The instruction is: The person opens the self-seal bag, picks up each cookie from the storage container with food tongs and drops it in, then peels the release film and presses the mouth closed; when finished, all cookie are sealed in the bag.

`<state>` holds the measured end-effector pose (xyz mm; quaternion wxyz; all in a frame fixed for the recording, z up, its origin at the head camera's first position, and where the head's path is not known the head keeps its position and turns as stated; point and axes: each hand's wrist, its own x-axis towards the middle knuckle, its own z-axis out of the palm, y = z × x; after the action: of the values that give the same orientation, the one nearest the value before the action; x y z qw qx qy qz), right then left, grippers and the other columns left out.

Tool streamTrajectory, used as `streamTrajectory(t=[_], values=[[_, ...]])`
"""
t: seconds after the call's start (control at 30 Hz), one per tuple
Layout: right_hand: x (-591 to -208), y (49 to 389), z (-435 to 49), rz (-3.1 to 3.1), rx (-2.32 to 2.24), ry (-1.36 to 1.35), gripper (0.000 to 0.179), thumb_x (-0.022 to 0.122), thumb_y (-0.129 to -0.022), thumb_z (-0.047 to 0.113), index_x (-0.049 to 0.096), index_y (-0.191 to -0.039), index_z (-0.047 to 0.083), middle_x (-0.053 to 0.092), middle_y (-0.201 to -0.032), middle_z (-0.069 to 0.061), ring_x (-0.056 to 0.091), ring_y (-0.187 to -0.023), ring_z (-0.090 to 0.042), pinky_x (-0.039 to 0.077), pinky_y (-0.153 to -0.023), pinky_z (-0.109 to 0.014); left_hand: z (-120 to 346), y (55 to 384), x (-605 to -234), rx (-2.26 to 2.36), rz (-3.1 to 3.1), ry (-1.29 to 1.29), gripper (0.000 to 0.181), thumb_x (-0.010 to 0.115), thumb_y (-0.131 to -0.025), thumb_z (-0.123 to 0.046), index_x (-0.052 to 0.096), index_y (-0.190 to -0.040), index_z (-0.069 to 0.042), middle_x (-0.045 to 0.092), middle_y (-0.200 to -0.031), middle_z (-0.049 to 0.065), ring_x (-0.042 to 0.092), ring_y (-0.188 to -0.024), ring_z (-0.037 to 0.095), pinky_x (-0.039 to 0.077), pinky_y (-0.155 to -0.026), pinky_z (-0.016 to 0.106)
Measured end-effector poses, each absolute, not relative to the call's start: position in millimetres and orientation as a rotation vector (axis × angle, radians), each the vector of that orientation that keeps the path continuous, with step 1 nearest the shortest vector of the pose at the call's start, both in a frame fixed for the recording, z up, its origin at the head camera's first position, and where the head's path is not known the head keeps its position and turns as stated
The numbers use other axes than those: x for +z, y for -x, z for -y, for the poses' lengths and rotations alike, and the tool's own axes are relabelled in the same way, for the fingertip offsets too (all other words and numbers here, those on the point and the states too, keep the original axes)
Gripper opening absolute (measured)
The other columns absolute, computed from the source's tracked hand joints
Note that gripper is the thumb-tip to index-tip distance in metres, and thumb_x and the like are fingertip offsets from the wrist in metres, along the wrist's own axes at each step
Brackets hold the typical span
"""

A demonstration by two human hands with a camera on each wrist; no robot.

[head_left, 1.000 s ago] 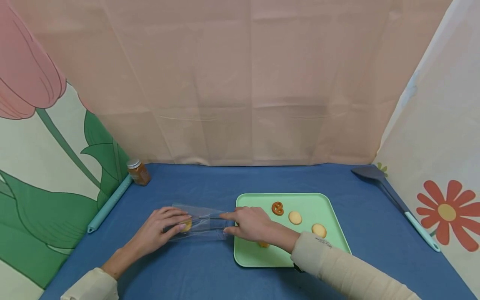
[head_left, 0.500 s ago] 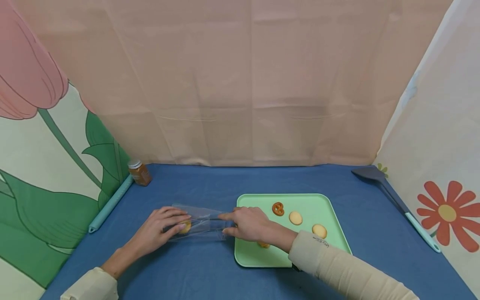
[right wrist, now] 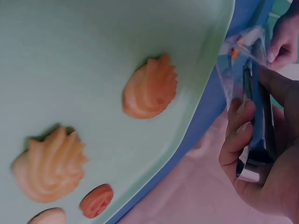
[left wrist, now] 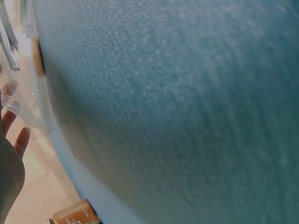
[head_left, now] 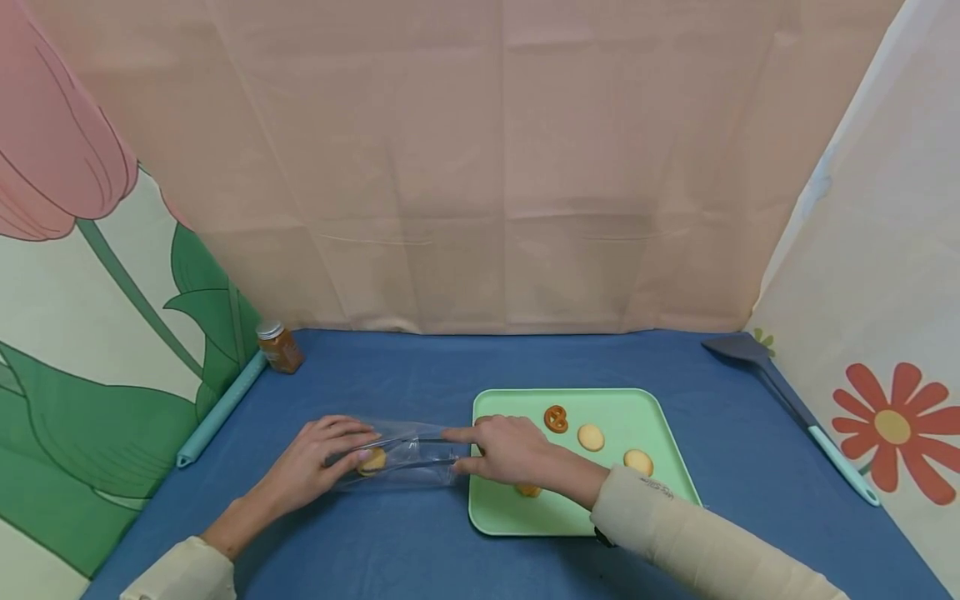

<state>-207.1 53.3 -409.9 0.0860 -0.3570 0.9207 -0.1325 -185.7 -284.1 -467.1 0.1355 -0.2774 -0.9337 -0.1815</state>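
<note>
My left hand holds the closed end of a clear plastic bag, fingers along its top and thumb beside a round yellow cookie inside. In my right hand is a pair of metal tongs, gripped between thumb and fingers. Their two arms reach through the bag's mouth, spread apart, toward the cookie; whether the tips touch it I cannot tell. Beneath my right hand lies the green tray, with a pretzel, two round cookies and a partly hidden ridged cookie.
A jar with a silver lid stands at the back left, beside a turquoise roll along the left wall. A dark spatula with a turquoise handle lies along the right wall. Blue cloth covers the table.
My right hand has shifted slightly to the right, and the tongs' arms look a little farther apart. The cookie in the bag shows more fully beside my left thumb.
</note>
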Motion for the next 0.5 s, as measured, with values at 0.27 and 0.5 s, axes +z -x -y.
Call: streamTrajectory(t=[0.27, 0.5], values=[[-407, 198, -83, -2.734, -0.499, 1.041, 0.046, 0.067, -0.095, 0.045, 0.061, -0.139, 0.035, 0.069, -0.102, -0.002, 0.048, -0.063, -0.002, 0.031, -0.042, -0.026, 284, 184, -467, -0.531, 2.707, 0.797, 0.03, 0.067, -0.097, -0.033, 0.071, -0.127, -0.029, 0.067, -0.129, -0.007, 0.056, -0.124, 0.02, 0.041, -0.098, 0.058], [-400, 192, -115, -2.783, -0.577, 1.021, 0.044, 0.07, -0.094, 0.042, 0.064, -0.136, 0.032, 0.069, -0.096, 0.001, 0.046, -0.056, 0.0, 0.035, -0.043, -0.025, 284, 184, -467, -0.544, 2.712, 0.785, 0.03, 0.067, -0.097, -0.033, 0.072, -0.126, -0.028, 0.068, -0.128, -0.007, 0.056, -0.123, 0.019, 0.041, -0.097, 0.057]])
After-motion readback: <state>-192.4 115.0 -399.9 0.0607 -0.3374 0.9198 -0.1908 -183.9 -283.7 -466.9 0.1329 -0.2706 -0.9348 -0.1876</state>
